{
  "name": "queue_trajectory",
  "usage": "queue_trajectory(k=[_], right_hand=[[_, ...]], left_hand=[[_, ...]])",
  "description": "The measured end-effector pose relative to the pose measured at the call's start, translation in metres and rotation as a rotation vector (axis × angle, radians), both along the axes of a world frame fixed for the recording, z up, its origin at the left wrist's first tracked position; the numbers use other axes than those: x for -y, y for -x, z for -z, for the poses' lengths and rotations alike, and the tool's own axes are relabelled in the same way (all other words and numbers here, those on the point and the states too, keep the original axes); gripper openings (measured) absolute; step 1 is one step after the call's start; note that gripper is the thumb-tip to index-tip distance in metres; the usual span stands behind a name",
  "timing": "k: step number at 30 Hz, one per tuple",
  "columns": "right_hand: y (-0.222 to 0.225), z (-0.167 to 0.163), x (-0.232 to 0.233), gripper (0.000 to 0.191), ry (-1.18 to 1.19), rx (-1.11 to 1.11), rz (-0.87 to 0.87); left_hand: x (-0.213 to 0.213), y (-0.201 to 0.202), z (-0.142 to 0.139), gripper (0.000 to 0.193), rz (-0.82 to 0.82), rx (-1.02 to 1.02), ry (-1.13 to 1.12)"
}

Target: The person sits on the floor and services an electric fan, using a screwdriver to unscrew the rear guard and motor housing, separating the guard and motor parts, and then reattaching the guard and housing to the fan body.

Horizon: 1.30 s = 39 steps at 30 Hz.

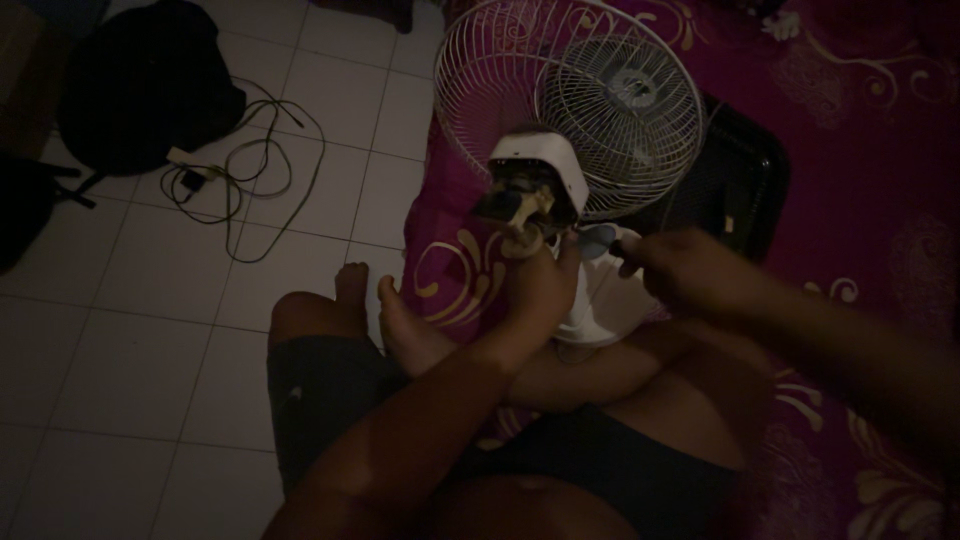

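The person sits cross-legged at the edge of a magenta bedspread with gold scroll patterns (860, 150), bare knees and dark shorts filling the lower middle of the view, one bare foot (405, 325) resting at the bedspread's left edge where it meets the floor. A white electric fan with a round wire cage (570, 95) lies tilted on the bedspread in front of the legs, its cage toward the far side and its white motor housing (540, 165) facing the person, the back of the housing open and showing dark inner parts. The left hand (540, 285) reaches up from the lower middle with the forearm straight, fingers closed around the pale neck of the fan just below the open housing. The right hand (690, 270) comes in from the right edge, blurred, its fingers pressed together on a small dark tool (600, 238) whose tip points toward the housing; what kind of tool it is cannot be told. Behind the fan, a black slotted panel (745, 180) lies on the bedspread. To the left stretches a white tiled floor (120, 340), dim, carrying a black bag (145, 85) near the far left corner and a loose tangle of dark cable (250, 170) beside it.
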State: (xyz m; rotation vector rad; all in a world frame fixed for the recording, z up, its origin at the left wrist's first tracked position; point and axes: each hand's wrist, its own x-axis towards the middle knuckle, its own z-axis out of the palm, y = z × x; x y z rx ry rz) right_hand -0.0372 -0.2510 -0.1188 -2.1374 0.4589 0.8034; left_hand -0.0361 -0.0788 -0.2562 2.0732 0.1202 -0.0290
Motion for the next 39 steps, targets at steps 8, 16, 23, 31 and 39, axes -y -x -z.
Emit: queue_trajectory(k=[8, 16, 23, 31, 39], right_hand=[[0.004, -0.034, -0.001, 0.034, 0.645, 0.869, -0.999], [-0.013, -0.022, -0.01, 0.042, 0.199, 0.087, -0.04], [-0.008, -0.027, -0.001, 0.033, 0.505, 0.85, -0.89], [-0.009, -0.022, -0.014, 0.035, 0.51, 0.561, -0.661], [-0.017, -0.015, -0.002, 0.04, 0.315, 0.379, -0.444]], left_hand=[[-0.002, 0.003, -0.005, 0.039, -0.151, 0.414, 0.053], [0.001, 0.003, -0.005, 0.038, -0.084, 0.181, 0.012], [0.006, 0.0, 0.008, 0.038, -0.114, 0.348, 0.047], [0.003, 0.002, 0.0, 0.035, -0.109, 0.247, 0.057], [0.017, -0.002, 0.036, 0.041, -0.104, 0.26, 0.026]])
